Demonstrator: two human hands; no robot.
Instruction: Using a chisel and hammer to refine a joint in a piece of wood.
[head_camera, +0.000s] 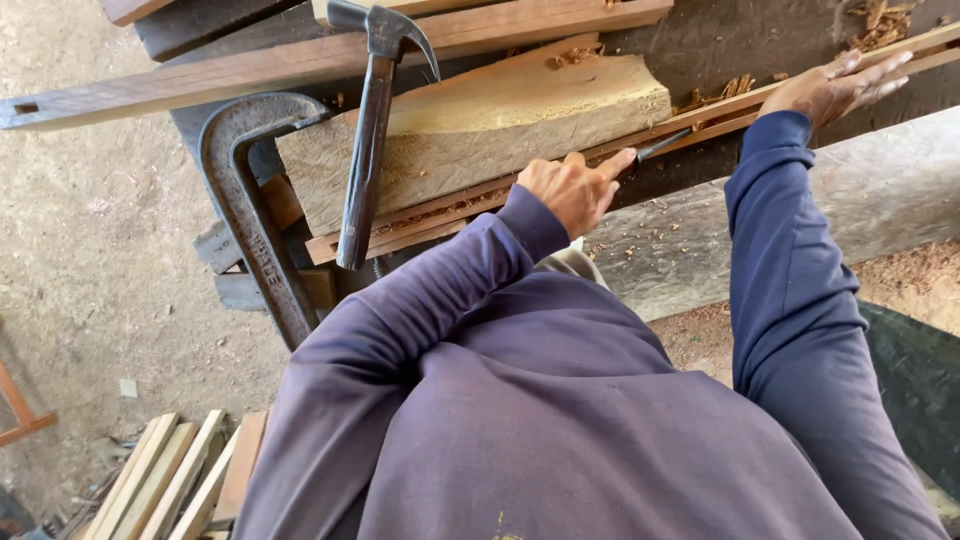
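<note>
Low left on the dirt floor, a bundle of pale wooden slats. Above, a heavy iron C-clamp biting the end of a thick rough wood block, with a claw hammer lying across that block, head up. Mid-frame, left hand closed around a dark chisel, blade pressed to the thin strip under the block. Far right, right hand open, fingers flat on that strip; shavings near
</note>
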